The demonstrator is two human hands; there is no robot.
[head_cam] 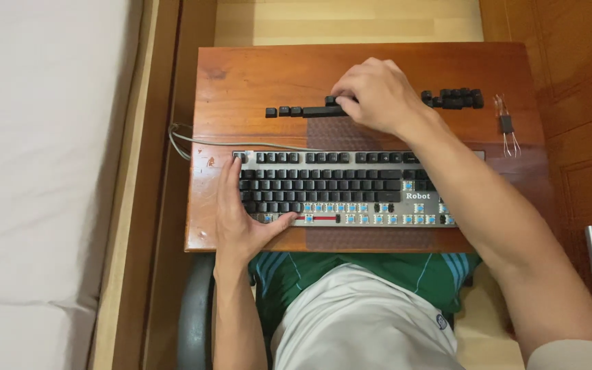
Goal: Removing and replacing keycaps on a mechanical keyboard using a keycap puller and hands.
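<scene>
We are working at a small wooden table [241, 75] with a mechanical keyboard [323, 185] lying across it, its long axis running left to right in front of us. Many of its lower keys are off, showing blue switches. Beyond the keyboard, on the far side of the table, a row of loose black keycaps [303, 111] is lying in a line parallel to the keyboard, with a long bar-shaped cap among them. Our right hand [373, 94] is reaching over the keyboard, forearm crossing its right end at a slant, and is resting on the right end of that row; the fingers are curled down over a cap there, though we cannot tell whether they are pinching it or only touching it. It is clearly the nearer hand to the row. Our left hand [240, 212] is lying flat and open along the keyboard's left edge, thumb stretched across its lower left corner, gripping nothing. A second cluster of keycaps [455, 99] and a wire keycap puller [507, 125] are lying farther right.
</scene>
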